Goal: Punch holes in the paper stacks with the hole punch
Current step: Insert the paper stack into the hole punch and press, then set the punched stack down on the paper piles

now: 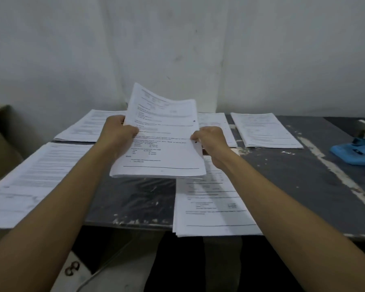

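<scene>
I hold a stack of printed paper (162,131) up above the dark table (293,186), tilted toward me. My left hand (117,131) grips its left edge and my right hand (211,140) grips its right edge, thumbs on top. A blue hole punch (355,152) lies at the table's far right, away from both hands. Other paper stacks lie flat: one at the near left (30,184), one at the near middle (211,205) overhanging the front edge, one at the far left (89,127), one partly hidden behind the held stack (217,125), one at the far right (263,129).
A white wall stands right behind the table. A brown cardboard box (0,142) sits at the far left. The table surface has worn white streaks. Below the front edge is a dim floor with a pale cable (105,268).
</scene>
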{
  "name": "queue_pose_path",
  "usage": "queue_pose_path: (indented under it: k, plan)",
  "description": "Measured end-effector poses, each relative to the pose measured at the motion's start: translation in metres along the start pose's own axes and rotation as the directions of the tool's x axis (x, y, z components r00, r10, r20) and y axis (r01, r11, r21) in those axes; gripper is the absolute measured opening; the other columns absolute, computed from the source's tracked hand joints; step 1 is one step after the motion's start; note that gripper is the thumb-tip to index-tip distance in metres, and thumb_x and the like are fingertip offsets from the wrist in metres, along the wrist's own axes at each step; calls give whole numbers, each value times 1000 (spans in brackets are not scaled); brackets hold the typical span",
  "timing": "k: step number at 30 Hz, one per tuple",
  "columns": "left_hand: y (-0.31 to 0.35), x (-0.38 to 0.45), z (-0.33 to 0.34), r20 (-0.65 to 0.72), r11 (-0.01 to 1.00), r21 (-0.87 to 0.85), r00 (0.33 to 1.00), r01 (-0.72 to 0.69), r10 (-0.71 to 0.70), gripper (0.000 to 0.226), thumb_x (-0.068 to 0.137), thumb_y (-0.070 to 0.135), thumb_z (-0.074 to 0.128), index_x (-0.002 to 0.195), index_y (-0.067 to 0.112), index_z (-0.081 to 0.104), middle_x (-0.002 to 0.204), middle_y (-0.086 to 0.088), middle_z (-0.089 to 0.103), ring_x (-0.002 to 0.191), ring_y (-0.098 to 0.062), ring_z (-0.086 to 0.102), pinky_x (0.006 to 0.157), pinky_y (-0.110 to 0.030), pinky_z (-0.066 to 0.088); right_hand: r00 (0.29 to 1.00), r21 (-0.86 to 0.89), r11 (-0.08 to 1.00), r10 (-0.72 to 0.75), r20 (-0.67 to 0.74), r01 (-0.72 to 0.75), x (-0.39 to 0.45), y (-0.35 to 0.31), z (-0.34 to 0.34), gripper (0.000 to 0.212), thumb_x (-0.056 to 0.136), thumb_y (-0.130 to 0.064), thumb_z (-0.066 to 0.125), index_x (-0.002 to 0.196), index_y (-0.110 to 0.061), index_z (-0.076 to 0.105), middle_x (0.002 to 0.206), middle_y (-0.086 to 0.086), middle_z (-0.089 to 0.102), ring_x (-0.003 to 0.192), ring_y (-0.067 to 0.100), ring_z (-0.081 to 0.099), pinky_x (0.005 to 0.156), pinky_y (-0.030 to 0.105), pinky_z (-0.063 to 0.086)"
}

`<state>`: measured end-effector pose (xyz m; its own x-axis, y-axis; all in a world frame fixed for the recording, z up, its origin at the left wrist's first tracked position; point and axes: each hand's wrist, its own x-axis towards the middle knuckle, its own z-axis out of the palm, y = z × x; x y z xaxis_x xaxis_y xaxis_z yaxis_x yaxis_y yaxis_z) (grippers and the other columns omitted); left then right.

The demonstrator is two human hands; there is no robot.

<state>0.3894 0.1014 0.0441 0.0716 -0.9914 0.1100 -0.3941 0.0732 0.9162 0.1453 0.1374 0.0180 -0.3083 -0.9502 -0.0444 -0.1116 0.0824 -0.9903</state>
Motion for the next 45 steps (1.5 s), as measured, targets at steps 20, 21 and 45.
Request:
queue_pose_path:
  k: [20,21,45]
  plan:
    - [-97,-31,-57,58,806,585,987,88,-150,32,82,15,74,110,3,64,108,-13,66,94,-29,62,67,-33,48,978,-683,708,-47,205,177,-64,36,91,12,66,2,65,71,-5,57,70,14,65,55,29,64,55,32,55]
    - [-94,-31,-57,59,767,637,988,75,-145,34,80,17,75,108,3,62,105,-12,64,92,-27,60,65,-32,47,975,-712,672,-76,208,204,-63,34,92,13,67,2,64,68,-5,53,68,11,61,52,26,60,50,28,50]
    - [-63,165,24,145,658,750,988,-74,-54,25,92,22,62,77,9,47,73,-2,48,64,-15,45,53,-26,33,990,-780,610,-76,120,141,144,6,118,24,87,-13,58,70,-14,42,74,0,47,60,13,46,45,23,33]
